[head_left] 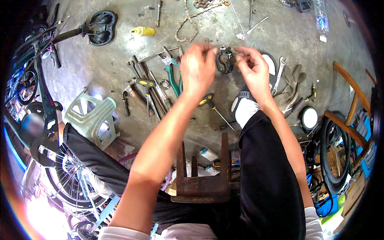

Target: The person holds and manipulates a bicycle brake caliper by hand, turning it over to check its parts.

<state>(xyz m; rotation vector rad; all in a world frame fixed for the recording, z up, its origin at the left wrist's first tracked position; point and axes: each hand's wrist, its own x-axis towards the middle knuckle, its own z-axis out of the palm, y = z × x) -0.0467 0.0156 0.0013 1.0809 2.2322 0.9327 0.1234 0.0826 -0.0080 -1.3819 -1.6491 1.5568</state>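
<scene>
A small black mechanical part [225,61], perhaps a bicycle brake caliper, is between my two hands above the concrete floor. My left hand [197,68] is closed just left of it, thumb and fingers pinched together; motion smears the fingertips, and whatever they hold is too small to name. On the other side, my right hand [255,71] has curled fingers, with thumb and forefinger drawn close at the part's right edge. Whether those fingertips touch the part is unclear. Green-handled pliers [173,78] lie left of my left wrist, and a yellow-and-black T-handled tool [208,100] lies below it.
A hammer [134,90] and several metal tools lie at left, near a pale green plastic stool [90,116]. Beyond are a yellow bottle [143,31] and a chain [186,30]. A wrench [279,74] and gloves [292,90] lie right. A wooden stool [202,187] stands near me.
</scene>
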